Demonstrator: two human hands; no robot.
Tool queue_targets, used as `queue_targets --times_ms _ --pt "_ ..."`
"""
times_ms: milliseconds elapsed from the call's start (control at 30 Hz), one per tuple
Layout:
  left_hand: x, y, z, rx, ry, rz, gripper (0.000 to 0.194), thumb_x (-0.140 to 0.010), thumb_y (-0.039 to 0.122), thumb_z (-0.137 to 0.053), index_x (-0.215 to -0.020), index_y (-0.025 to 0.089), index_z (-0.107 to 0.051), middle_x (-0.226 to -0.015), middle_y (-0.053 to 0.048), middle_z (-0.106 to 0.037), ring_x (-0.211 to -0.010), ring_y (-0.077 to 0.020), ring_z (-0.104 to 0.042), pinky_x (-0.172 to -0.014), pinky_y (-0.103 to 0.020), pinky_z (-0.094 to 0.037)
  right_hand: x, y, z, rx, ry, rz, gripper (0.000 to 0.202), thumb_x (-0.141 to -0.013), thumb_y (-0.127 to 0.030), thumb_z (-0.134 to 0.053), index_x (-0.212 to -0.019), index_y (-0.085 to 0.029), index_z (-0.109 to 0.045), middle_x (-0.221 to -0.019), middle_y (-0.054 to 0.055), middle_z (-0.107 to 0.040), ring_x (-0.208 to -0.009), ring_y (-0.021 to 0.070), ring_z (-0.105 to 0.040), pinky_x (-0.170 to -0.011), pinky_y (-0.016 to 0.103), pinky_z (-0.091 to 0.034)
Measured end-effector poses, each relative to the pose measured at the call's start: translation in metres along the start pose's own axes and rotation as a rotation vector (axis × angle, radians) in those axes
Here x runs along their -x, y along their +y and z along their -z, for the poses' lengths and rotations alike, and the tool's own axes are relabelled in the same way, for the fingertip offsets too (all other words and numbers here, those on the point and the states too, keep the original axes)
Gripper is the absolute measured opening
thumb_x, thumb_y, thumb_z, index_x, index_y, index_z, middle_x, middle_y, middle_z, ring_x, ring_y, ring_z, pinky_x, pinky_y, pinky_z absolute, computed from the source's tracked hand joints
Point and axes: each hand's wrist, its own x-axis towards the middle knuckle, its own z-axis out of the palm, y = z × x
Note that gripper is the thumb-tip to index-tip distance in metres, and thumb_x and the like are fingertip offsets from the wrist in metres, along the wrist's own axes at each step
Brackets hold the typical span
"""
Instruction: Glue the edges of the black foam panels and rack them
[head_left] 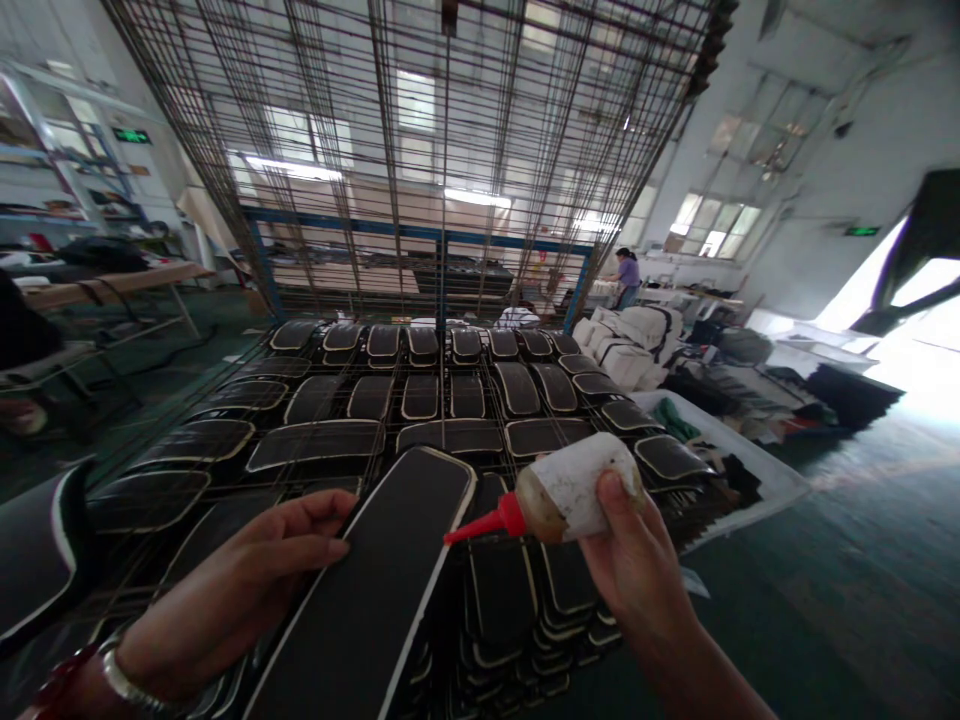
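Observation:
My right hand (626,545) is closed round a squeeze glue bottle (574,490) with a red pointed nozzle and a stained white label. The bottle lies almost level, its tip at the right edge of a long black padded panel (375,570) with a pale rim. My left hand (277,550) grips that panel by its left edge, thumb on top and fingers partly hidden behind it. A whitish line runs along the panel's right side. Beneath and beyond are several similar black panels (450,440) on a wire rack.
A tall wire grid (442,130) tilts up behind the panels. To the right stand a white bin (750,470) and white bundles (634,340). Another person (627,278) works farther back. A table (112,285) is on the left, and a curved black panel (37,550) at the near left.

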Motion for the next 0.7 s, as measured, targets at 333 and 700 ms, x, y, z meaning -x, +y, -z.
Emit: queue_targets --times_ms 333,700 --pt "-0.005 -0.003 -0.006 0.087 0.063 -0.056 0.022 -0.071 0.014 -0.082 -0.09 0.018 -0.072 -0.086 -0.004 -0.08 -0.071 -0.0199 -0.075 -0.068 -0.031 -0.062 0.022 -0.004 -0.012 -0.041 -0.169 -0.047 0.034 -0.09 -0.046 -0.085 -0.115 -0.024 -0.074 -0.101 0.012 -0.072 -0.091 0.0322 -0.071 -0.091 0.049 -0.059" --pt "-0.011 -0.001 -0.003 0.087 0.122 -0.122 0.019 -0.073 0.008 -0.074 -0.091 0.015 -0.071 -0.08 -0.005 -0.077 -0.067 -0.0187 -0.074 -0.066 -0.03 -0.062 0.046 -0.002 -0.005 0.066 -0.191 -0.164 0.062 -0.079 -0.062 -0.09 -0.121 -0.025 -0.065 -0.111 0.016 -0.069 -0.101 0.0384 -0.068 -0.081 0.046 -0.06"
